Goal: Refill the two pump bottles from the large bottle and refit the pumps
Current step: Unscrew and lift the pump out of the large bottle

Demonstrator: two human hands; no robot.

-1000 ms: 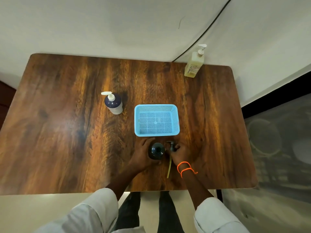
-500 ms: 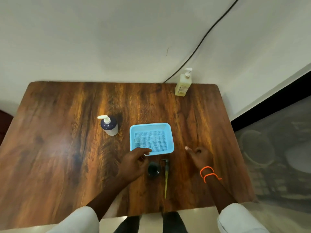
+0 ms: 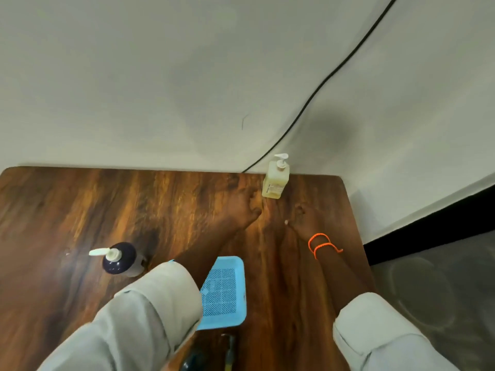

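While both hands reach near the yellow pump bottle (image 3: pixel 276 182) at 12 o'clock | left hand (image 3: pixel 235 210) grip blurry, can't tell | right hand (image 3: pixel 301 222) grip loose, empty

A plain indoor room, its sort hard to tell: a dark wood-grain worktop (image 3: pixel 80 210) stands against a bare off-white wall (image 3: pixel 160 76), a black cable (image 3: pixel 321 84) trails down it, and grey floor (image 3: pixel 428 277) lies right.
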